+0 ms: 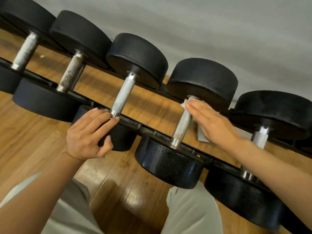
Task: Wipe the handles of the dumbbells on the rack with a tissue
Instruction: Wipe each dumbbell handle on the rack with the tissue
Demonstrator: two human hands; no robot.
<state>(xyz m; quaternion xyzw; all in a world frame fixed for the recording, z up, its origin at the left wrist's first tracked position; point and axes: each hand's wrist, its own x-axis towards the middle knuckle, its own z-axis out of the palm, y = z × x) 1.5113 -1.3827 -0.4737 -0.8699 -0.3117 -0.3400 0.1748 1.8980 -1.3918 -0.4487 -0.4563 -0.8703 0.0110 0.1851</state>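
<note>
right hand (pixel 213 123), fingers straight, presses the tissue (pixel 185 103) on the far end of the handle (pixel 183 124) right of centre; left hand (pixel 87 135) grasps the neighbouring weight (pixel 118 135); advise wrapping fully, wiping nearward.

Glossy wood-plank floor (pixel 33 141) with light reflections; plain grey wall (pixel 219 31) behind.
</note>
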